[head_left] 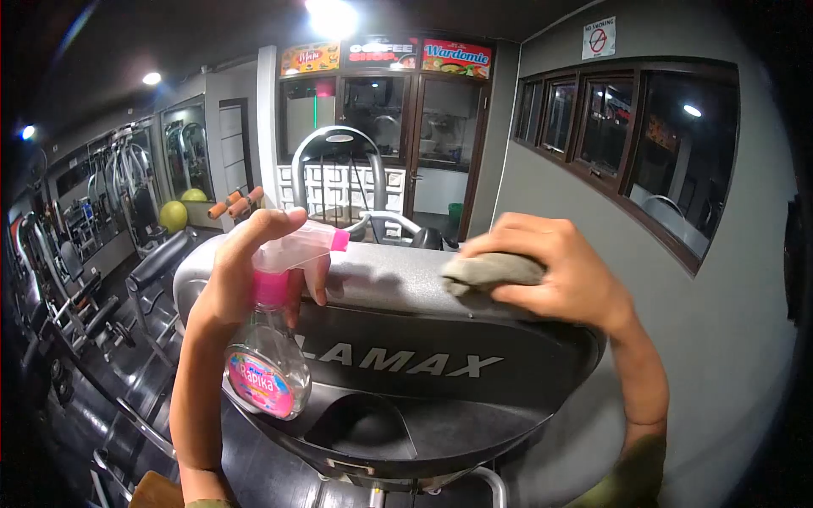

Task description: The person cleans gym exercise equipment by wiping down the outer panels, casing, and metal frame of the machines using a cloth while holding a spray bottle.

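At the silver top edge [389, 269] of the machine [483, 423], your right hand [563, 271] clasps a grey cloth [495, 271], while your left hand [233, 275] grips the spray bottle [269, 385] by its neck [272, 289] before the dark lettered panel [529, 343].

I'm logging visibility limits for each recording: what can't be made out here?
All in the head view:
Clear plastic spray bottle with pink collar: its trigger, hidden behind the left hand.
Pink oval label: its fine print, too small.
Bunched grey cloth: its inner part, covered by the right hand.
Silver "LAMAX" lettering: any preceding letters, behind the bottle.
Olive right sleeve: cut off by the bottom edge.
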Motion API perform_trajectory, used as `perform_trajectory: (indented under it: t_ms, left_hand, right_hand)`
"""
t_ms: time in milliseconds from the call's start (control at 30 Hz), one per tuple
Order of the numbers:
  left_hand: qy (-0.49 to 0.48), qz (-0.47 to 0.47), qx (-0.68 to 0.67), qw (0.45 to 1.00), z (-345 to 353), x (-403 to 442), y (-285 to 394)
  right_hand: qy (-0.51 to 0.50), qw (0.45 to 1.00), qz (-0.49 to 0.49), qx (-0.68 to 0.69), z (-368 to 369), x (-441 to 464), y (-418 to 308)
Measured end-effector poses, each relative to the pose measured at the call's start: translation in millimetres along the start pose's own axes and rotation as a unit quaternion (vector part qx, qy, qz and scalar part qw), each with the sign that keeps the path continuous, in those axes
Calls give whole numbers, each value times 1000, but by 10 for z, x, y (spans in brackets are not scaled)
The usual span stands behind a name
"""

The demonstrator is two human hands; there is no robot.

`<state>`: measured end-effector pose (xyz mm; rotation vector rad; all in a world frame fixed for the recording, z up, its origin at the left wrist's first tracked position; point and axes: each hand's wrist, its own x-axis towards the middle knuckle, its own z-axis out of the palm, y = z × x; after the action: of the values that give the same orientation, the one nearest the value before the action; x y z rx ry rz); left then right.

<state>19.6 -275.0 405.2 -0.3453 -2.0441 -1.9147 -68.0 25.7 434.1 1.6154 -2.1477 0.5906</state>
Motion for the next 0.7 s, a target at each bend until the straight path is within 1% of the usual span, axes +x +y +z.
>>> perform_trajectory:
  t_ms: [67,100,133,167,200,267,300,333,400,433,467,500,533,600,700]
  left_hand:
    - [-11,11,0,1000,-3,-8,-18]
    - [5,12,1,1000,12,-24,-12]
    - [21,14,2,1000,25,-41,-6]
    - [43,1,-26,999,38,-54,-3]
    - [43,-1,-28,999,31,-48,-6]
    - [31,2,15,999,-3,-32,-7]
    - [48,-5,12,999,24,-47,0]
    - [47,-6,14,999,13,-83,1]
    - [21,-5,13,1000,-29,-176,-8]
    - [32,-5,9,999,-21,-213,-44]
    - [-26,-37,33,998,-107,-296,3]
    - [-21,-34,32,999,-118,-356,-24]
    - [-24,-30,33,999,-109,-402,-44]
    - [-27,-22,32,999,-97,-454,-90]
    - [-33,-8,25,999,-94,-537,-163]
  right_hand:
    - [32,998,-18,-43,186,144,-110]
    - [29,998,-17,-46,247,193,-198]
    - [44,993,-41,-101,296,232,-302]
    - [60,984,-64,-153,320,225,-373]
    - [58,985,-63,-153,316,172,-406]
    - [61,970,-67,-227,293,3,-436]
    - [79,960,-59,-261,288,-124,-427]
    - [81,961,-57,-259,259,-273,-404]
    - [120,944,-38,-306,209,-540,-355]
    - [122,944,-37,-304,232,-633,-320]
    - [162,935,-33,-314,281,-714,-278]
    - [202,924,-29,-324,321,-757,-269]
    - [203,925,-24,-321,372,-752,-306]
    - [202,909,-14,-365,506,-621,-432]
    - [226,922,-40,-312,795,-280,-504]
